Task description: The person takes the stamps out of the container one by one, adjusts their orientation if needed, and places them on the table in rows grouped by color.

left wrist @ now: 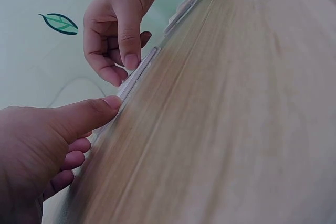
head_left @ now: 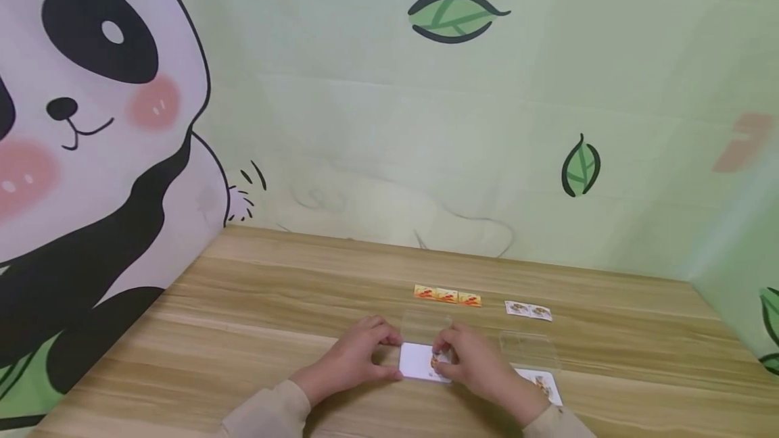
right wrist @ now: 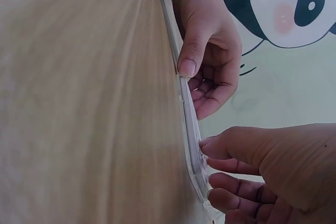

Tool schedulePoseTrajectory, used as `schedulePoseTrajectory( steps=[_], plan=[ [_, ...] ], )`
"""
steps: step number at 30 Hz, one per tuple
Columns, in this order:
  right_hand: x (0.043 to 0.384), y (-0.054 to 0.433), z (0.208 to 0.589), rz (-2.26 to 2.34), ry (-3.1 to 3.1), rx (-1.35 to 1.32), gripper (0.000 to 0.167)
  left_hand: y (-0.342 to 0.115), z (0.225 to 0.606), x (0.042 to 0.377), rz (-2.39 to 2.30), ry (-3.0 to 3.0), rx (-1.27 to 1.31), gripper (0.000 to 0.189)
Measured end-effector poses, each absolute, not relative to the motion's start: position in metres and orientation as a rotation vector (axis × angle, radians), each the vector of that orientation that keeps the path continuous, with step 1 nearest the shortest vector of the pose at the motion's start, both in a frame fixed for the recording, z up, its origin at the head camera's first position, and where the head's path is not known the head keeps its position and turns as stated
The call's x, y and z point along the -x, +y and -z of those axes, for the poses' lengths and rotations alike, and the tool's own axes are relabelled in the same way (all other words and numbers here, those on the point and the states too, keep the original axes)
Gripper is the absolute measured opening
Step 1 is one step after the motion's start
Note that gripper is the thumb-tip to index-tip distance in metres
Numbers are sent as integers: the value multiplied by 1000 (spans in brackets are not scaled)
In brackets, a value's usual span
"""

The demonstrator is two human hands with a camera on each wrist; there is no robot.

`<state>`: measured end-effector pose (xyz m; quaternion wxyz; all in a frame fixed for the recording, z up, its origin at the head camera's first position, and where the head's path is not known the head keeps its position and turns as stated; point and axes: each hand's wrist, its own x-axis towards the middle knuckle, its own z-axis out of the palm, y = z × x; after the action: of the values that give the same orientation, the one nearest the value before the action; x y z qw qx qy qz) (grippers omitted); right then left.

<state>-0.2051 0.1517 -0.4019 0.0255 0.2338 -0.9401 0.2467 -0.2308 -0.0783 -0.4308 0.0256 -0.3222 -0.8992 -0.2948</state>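
Note:
A shallow white case [head_left: 415, 360] lies on the wooden table between the two hands, its clear lid [head_left: 426, 320] folded back behind it. My left hand [head_left: 349, 358] holds the case's left end, thumb at the near corner and fingers at the far one. Over its right part, my right hand [head_left: 481, 365] pinches a small picture card [head_left: 435, 361] between thumb and fingers. In the left wrist view the right thumb and fingertips come down right at the thin edge of the case [left wrist: 140, 72]. The fingers partly hide the card.
A second case [head_left: 552, 387] with a picture card in it lies right of the right forearm, its clear lid [head_left: 528, 347] open. Farther back are three yellow-orange cards [head_left: 447, 295] in a row and two white picture cards [head_left: 528, 310]. A printed cloth wall [head_left: 365, 120] rises behind the table [head_left: 255, 309].

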Motion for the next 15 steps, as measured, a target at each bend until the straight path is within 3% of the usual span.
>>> schedulePoseTrajectory(
  steps=[15],
  plan=[
    [205,152,402,-751,-2883,-733,14,-78,430,230,918,-2770,998,40]
  ],
)
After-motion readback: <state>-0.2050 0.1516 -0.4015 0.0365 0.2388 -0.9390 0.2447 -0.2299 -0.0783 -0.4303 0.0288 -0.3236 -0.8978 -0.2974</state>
